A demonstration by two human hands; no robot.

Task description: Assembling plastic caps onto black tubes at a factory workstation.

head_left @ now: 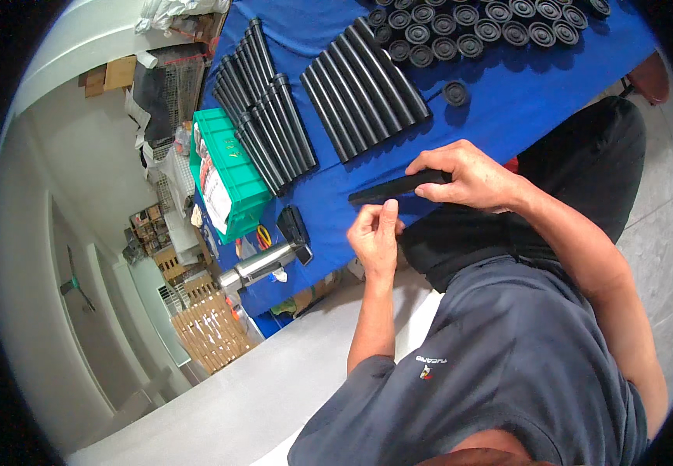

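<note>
In front of my body, my right hand (464, 177) is closed round one end of a short black tube (379, 190), with the thumb on its near side. The tube lies nearly level, its other end pointing left over the blue cloth. My left hand (375, 239) is just below it, fingers curled and thumb raised. The left thumb tip meets the tube's near edge in the view; whether it presses there, I cannot tell. Anything inside the left fingers is hidden. A single round black cap (455, 93) sits on the cloth beyond my right hand.
Black tubes (364, 89) lie side by side on the blue cloth (305, 31), with more tubes (274, 128) stacked left. Round black ribbed pieces (488, 31) stand grouped at the back. A green crate (247, 182) and a metal cylindrical tool (263, 264) with a black end are left.
</note>
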